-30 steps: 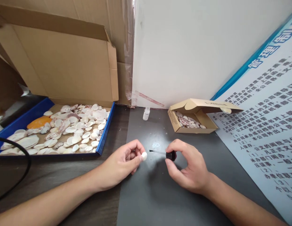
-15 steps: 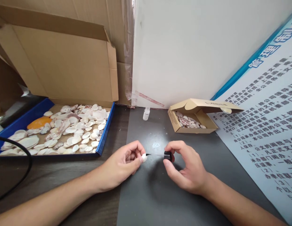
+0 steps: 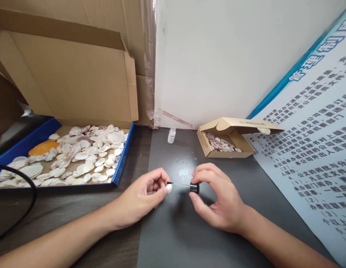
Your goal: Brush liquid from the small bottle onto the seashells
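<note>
Between thumb and fingers, my left hand [image 3: 149, 191] pinches a small white seashell [image 3: 169, 189] above the grey mat. My right hand [image 3: 217, 197] grips a brush by its black cap [image 3: 194, 187], with the clear thin stem pointing left. The dark brush tip [image 3: 170, 182] lies at the top edge of the shell. Behind the hands a small clear bottle [image 3: 171, 136] with a whitish label stands upright without a cap.
A blue-edged cardboard box [image 3: 123, 156] full of seashells [image 3: 90, 158] lies open at left. At back right sits a small cardboard box [image 3: 226, 153] with more shells. A black cable [image 3: 33, 197] curves at far left; a printed poster [image 3: 315, 149] leans at right.
My right hand has shifted slightly left with the brush, and its tip has moved from the shell's right side to its upper edge. The whole view has shifted slightly.
</note>
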Action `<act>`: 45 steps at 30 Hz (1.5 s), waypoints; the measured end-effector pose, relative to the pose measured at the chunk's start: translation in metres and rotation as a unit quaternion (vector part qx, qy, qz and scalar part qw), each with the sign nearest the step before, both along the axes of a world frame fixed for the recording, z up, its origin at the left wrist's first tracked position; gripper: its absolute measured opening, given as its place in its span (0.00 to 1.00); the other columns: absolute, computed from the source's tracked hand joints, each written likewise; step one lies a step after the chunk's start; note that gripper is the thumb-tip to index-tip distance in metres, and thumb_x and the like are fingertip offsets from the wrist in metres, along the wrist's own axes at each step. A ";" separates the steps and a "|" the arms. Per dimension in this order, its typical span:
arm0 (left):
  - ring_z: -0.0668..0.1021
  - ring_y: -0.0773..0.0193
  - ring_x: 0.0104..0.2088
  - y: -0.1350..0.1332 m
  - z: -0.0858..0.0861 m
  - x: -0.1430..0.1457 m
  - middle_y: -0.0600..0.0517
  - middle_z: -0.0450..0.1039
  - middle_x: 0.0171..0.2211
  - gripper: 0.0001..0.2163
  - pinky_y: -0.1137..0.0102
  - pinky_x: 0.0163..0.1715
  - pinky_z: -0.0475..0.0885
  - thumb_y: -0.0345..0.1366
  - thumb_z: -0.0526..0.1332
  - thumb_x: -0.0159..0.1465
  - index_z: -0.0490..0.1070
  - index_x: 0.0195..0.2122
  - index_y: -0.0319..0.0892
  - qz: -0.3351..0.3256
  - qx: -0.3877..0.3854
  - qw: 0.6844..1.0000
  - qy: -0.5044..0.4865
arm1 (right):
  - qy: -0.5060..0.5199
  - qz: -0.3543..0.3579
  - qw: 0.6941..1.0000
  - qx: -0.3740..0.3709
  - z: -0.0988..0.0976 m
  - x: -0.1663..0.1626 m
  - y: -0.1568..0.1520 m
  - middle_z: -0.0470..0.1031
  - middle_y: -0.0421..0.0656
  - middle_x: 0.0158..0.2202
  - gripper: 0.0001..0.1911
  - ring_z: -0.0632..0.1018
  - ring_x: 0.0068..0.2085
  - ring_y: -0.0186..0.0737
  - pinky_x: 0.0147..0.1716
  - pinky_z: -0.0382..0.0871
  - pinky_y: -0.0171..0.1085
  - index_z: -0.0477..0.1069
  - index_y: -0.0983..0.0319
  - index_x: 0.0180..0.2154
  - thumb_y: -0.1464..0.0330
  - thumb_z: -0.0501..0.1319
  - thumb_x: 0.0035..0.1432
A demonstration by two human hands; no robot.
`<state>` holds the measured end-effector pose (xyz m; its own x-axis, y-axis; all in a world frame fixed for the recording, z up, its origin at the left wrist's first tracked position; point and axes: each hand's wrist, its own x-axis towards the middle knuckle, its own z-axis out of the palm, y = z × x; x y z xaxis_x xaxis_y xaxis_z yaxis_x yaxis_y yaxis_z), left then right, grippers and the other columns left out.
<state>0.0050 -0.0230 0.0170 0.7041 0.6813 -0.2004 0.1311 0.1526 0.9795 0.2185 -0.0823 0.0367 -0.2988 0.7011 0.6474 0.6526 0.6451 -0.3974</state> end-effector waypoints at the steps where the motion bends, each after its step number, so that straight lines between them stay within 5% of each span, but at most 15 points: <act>1: 0.63 0.71 0.24 0.000 0.000 0.000 0.60 0.59 0.25 0.16 0.74 0.25 0.60 0.50 0.62 0.64 0.63 0.35 0.43 0.003 0.000 1.000 0.000 | -0.013 -0.005 1.000 -0.001 0.001 0.000 0.000 0.71 0.41 0.29 0.10 0.75 0.33 0.43 0.32 0.72 0.40 0.64 0.59 0.38 0.75 0.59 0.53; 14: 0.62 0.72 0.23 0.002 -0.003 0.000 0.61 0.58 0.24 0.15 0.74 0.24 0.58 0.48 0.63 0.63 0.63 0.35 0.42 0.016 -0.014 1.000 -0.015 | -0.058 -0.020 0.998 0.022 0.002 0.004 0.002 0.73 0.43 0.31 0.10 0.76 0.39 0.46 0.37 0.72 0.43 0.65 0.59 0.38 0.76 0.59 0.53; 45: 0.62 0.72 0.23 0.001 -0.002 -0.001 0.60 0.59 0.24 0.14 0.74 0.24 0.59 0.47 0.62 0.64 0.64 0.35 0.41 0.015 -0.007 1.000 -0.010 | -0.007 0.040 0.999 -0.035 -0.002 0.004 -0.001 0.65 0.38 0.26 0.09 0.67 0.27 0.37 0.27 0.63 0.38 0.62 0.60 0.37 0.76 0.56 0.54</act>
